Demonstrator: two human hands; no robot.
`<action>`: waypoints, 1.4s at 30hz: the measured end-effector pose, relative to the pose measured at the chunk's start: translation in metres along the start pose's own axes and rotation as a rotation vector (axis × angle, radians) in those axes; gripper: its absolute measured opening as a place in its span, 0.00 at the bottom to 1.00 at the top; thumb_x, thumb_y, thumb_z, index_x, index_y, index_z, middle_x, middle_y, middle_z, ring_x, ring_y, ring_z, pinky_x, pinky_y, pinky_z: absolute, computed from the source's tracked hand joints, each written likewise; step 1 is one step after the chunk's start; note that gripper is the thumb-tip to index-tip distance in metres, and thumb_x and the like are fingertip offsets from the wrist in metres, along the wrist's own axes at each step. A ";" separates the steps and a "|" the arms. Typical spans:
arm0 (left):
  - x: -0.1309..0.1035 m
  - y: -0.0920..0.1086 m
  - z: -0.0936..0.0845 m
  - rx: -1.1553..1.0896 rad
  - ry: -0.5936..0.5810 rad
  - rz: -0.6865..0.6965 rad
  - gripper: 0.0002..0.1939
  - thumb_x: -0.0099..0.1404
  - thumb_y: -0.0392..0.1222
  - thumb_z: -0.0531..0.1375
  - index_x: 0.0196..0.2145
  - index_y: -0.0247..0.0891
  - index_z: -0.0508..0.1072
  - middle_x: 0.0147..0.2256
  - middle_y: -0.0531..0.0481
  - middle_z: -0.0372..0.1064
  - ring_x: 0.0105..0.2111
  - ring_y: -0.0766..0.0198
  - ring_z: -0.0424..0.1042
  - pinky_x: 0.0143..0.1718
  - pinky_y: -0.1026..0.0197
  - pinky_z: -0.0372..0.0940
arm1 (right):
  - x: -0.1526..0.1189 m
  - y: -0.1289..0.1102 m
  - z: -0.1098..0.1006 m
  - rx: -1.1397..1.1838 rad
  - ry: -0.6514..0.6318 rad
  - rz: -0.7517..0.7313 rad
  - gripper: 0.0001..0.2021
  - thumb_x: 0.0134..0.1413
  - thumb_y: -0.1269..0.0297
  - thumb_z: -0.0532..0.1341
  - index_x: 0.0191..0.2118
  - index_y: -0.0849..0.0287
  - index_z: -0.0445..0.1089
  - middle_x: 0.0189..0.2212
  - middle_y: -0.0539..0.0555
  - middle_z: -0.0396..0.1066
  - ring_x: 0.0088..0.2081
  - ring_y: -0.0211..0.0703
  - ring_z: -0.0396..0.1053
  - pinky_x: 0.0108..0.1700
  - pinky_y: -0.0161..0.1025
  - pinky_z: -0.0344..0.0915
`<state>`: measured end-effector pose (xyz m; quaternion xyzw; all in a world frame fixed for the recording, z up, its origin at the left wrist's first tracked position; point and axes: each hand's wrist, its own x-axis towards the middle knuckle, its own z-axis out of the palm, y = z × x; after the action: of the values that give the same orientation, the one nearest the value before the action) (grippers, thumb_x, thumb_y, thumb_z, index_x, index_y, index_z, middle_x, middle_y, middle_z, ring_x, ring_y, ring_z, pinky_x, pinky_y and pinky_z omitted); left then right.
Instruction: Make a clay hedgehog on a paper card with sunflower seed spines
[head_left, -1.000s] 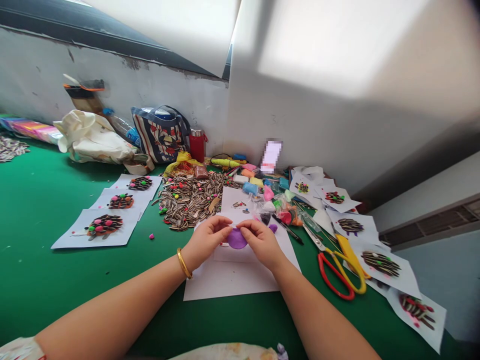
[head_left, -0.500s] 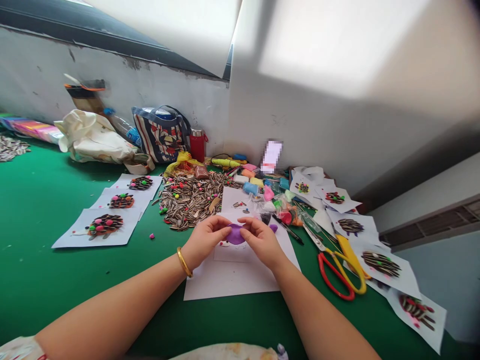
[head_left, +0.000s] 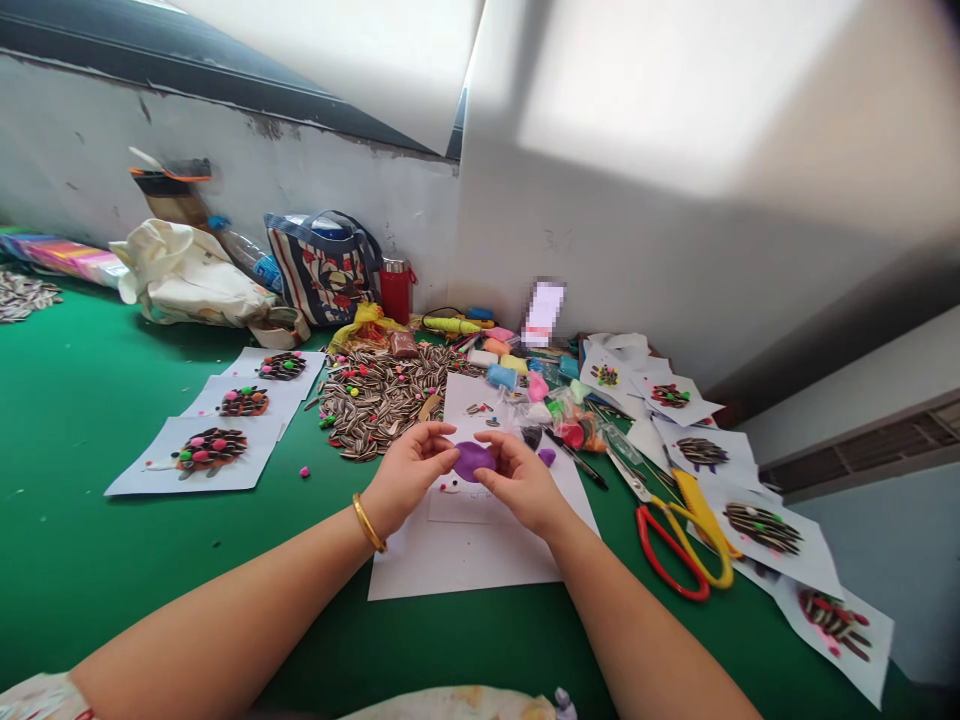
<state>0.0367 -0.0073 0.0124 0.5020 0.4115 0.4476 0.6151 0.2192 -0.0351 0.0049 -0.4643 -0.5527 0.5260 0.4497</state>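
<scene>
A flat, rounded piece of purple modelling clay [head_left: 475, 462] is held up between my two hands. My left hand [head_left: 415, 474], with a gold bangle at the wrist, pinches its left edge between thumb and fingers. My right hand [head_left: 523, 480] pinches the right edge in the same way. Beneath it lies a small white card [head_left: 465, 507] with a partly hidden drawing and small dark and red dots. The card rests on a larger white sheet [head_left: 480, 562]. A small purple clay lump [head_left: 547, 457] sits just beyond my right hand.
Sunflower seeds [head_left: 375, 400] are heaped behind my left hand. Scissors [head_left: 675, 535] with red and yellow handles lie at right, near a black pen [head_left: 585, 462]. Decorated seed cards [head_left: 214, 455] line both sides. Coloured clay packs [head_left: 502, 377], a red flask [head_left: 395, 290] and bags stand by the wall.
The purple clay shows more of its face between my fingers, and my hands have shifted slightly. Both hands still grip its edges. Nothing else has visibly moved.
</scene>
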 end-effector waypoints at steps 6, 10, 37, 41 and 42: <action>-0.001 0.000 0.001 -0.020 -0.010 0.031 0.23 0.55 0.42 0.67 0.47 0.36 0.69 0.36 0.49 0.72 0.38 0.62 0.71 0.39 0.59 0.67 | 0.001 0.000 -0.001 -0.015 -0.002 -0.036 0.23 0.48 0.66 0.65 0.53 0.53 0.65 0.44 0.54 0.72 0.43 0.45 0.72 0.46 0.44 0.69; -0.001 -0.002 0.000 0.001 -0.010 0.055 0.22 0.55 0.42 0.67 0.46 0.36 0.70 0.36 0.49 0.71 0.38 0.62 0.71 0.40 0.58 0.68 | 0.001 -0.001 -0.001 -0.071 0.003 -0.055 0.23 0.48 0.66 0.65 0.52 0.53 0.66 0.47 0.55 0.72 0.44 0.45 0.71 0.45 0.44 0.69; 0.006 -0.017 -0.010 0.990 -0.213 0.336 0.21 0.63 0.30 0.51 0.52 0.39 0.70 0.38 0.47 0.76 0.42 0.55 0.70 0.47 0.52 0.61 | 0.006 0.015 -0.010 -0.711 -0.035 -0.116 0.16 0.57 0.71 0.57 0.50 0.54 0.72 0.47 0.55 0.73 0.50 0.47 0.68 0.54 0.45 0.63; 0.003 -0.016 -0.008 1.048 -0.205 0.375 0.17 0.64 0.33 0.54 0.50 0.38 0.71 0.37 0.46 0.74 0.41 0.55 0.69 0.46 0.53 0.61 | 0.006 0.015 -0.010 -0.726 -0.040 -0.107 0.16 0.58 0.71 0.57 0.50 0.54 0.72 0.47 0.55 0.73 0.50 0.47 0.68 0.54 0.45 0.63; 0.002 -0.015 -0.007 1.059 -0.199 0.386 0.16 0.63 0.34 0.56 0.48 0.38 0.72 0.38 0.45 0.73 0.42 0.54 0.68 0.46 0.53 0.61 | 0.006 0.015 -0.010 -0.725 -0.041 -0.103 0.16 0.58 0.71 0.57 0.51 0.54 0.72 0.47 0.55 0.73 0.50 0.47 0.68 0.54 0.45 0.63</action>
<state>0.0325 -0.0047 -0.0040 0.8476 0.4205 0.2352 0.2225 0.2287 -0.0273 -0.0096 -0.5543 -0.7350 0.2818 0.2705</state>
